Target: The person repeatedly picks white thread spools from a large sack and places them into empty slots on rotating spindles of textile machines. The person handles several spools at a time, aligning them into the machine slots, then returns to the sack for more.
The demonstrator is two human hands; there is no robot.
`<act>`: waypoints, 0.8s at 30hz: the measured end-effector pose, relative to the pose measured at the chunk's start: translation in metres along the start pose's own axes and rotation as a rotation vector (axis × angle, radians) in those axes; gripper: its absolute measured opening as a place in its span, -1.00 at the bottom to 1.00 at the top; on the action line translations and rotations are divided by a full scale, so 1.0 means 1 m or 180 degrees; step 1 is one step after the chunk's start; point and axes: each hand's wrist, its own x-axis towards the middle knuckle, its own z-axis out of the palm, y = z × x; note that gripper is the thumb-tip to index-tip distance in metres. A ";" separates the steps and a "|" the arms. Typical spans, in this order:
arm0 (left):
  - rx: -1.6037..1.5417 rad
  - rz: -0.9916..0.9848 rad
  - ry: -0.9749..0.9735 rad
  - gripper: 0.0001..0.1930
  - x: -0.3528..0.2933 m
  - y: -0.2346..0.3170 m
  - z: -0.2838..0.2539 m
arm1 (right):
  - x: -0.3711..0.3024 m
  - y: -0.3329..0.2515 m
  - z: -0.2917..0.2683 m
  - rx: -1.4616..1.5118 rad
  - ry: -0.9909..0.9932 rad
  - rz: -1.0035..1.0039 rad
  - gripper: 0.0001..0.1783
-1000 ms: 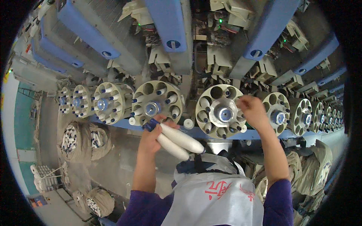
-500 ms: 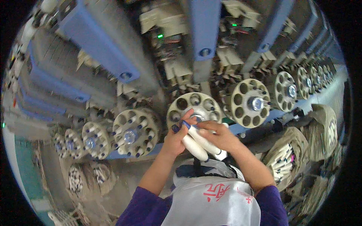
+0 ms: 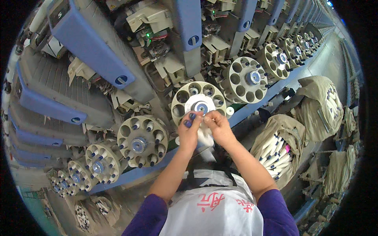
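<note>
White bobbins (image 3: 204, 137) are gripped between the two hands, just below the hub of a cream round magazine (image 3: 197, 103) on the machine front. The left hand (image 3: 189, 128) is closed around their upper ends, its fingers curled tight and its blue-painted nails turned up. The right hand (image 3: 218, 126) is pressed against the left, its fingers pinched narrow at the bobbin tips, right by the magazine's blue centre. Most of the bobbins is hidden by the hands; how many are held cannot be told.

The magazine is ringed with round pockets, some filled with blue-tipped tubes. Another magazine (image 3: 142, 141) is seen to its left and one (image 3: 246, 80) to its right, with more in a row toward both rims. Blue covers (image 3: 92, 47) are mounted above them. A cloth sack (image 3: 281, 147) filled with white bobbins is hung near the right forearm, and a second sack (image 3: 321, 106) is seen beyond it. A white apron (image 3: 214, 208) is worn over purple sleeves.
</note>
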 end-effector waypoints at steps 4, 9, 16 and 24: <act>0.0604 0.0314 -0.0139 -0.78 0.033 -0.026 0.052 | 0.034 0.020 -0.062 -0.1354 -0.0001 -0.0699 -0.83; 0.0380 0.0155 -0.0382 -0.73 0.048 -0.029 0.070 | 0.050 0.019 -0.111 -0.0754 -0.0588 -0.0236 -0.84; -0.0680 -0.0545 0.0736 -0.69 0.022 -0.023 0.085 | 0.043 0.010 -0.130 0.0763 -0.0911 0.0592 -0.72; -0.1590 -0.0618 0.1347 -0.69 0.033 -0.008 0.075 | 0.016 0.030 -0.108 -0.1147 -0.0293 -0.0306 -0.86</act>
